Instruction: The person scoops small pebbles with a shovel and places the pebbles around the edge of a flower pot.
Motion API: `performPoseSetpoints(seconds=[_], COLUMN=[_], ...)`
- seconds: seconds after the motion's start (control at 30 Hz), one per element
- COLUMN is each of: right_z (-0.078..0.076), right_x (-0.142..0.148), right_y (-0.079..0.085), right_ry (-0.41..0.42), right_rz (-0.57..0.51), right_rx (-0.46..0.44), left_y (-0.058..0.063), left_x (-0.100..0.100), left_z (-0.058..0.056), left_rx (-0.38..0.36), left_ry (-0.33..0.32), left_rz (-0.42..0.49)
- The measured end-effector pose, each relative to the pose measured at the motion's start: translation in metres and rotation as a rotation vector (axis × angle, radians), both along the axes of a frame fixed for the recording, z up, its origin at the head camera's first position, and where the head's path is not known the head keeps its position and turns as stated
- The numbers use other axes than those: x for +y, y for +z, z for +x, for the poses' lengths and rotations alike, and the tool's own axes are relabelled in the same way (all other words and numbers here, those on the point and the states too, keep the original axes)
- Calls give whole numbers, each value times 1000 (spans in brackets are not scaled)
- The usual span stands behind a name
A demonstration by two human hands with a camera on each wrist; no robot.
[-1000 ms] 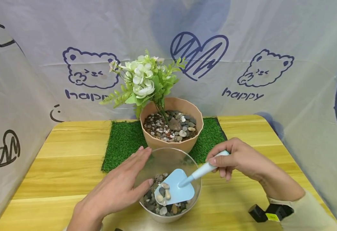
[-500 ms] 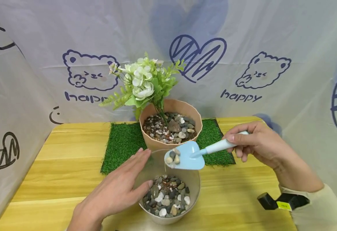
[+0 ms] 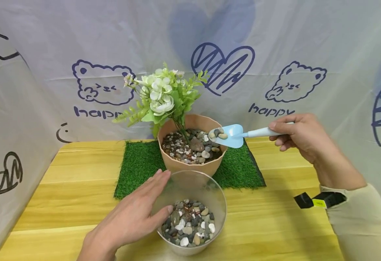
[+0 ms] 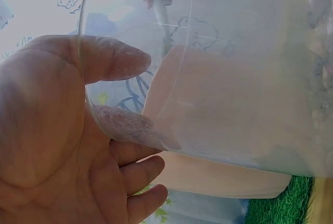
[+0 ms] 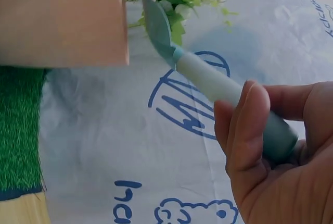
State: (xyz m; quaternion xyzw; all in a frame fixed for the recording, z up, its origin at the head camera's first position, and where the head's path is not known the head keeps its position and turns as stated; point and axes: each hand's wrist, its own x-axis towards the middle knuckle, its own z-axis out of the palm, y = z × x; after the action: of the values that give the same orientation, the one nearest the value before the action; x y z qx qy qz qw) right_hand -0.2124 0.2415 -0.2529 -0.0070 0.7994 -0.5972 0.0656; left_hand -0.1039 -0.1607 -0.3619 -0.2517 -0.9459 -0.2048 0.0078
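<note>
In the head view my right hand point(image 3: 303, 139) grips the pale handle of a small light-blue garden trowel point(image 3: 234, 136). Several pebbles point(image 3: 217, 133) lie on its blade, which is over the right rim of a peach flowerpot point(image 3: 190, 165). The right wrist view shows fingers and thumb curled round the trowel handle point(image 5: 208, 81). My left hand point(image 3: 131, 210) rests against the left side of a clear plastic bucket point(image 3: 221, 203), fingers mostly straight and thumb apart, across the rim. Several mixed pebbles point(image 3: 190, 221) cover the bucket's bottom.
White flowers with green leaves point(image 3: 164, 94) stand in the pot, among small gravel and larger stones point(image 3: 205, 154). Beneath the pot lies an artificial grass mat point(image 3: 138, 166) on a wooden table point(image 3: 79, 199). A printed curtain point(image 3: 164, 29) hangs behind and at both sides.
My right hand has lifted the trowel with pebbles out of the bucket and carried it up and away, to the pot's right rim. The left hand has stayed at the bucket.
</note>
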Motion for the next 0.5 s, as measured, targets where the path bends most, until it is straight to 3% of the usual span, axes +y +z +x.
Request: performPoseSetpoints(seconds=[0.2, 0.5], right_z=[1, 11], right_x=[-2, -10], right_y=[1, 9], right_ry=[-61, -123], right_rz=[210, 372], right_rx=[30, 92], left_y=[-1, -1], left_x=[0, 0], left_z=[0, 0], left_rx=[-2, 6], left_ry=[-2, -4], left_rz=[-4, -3])
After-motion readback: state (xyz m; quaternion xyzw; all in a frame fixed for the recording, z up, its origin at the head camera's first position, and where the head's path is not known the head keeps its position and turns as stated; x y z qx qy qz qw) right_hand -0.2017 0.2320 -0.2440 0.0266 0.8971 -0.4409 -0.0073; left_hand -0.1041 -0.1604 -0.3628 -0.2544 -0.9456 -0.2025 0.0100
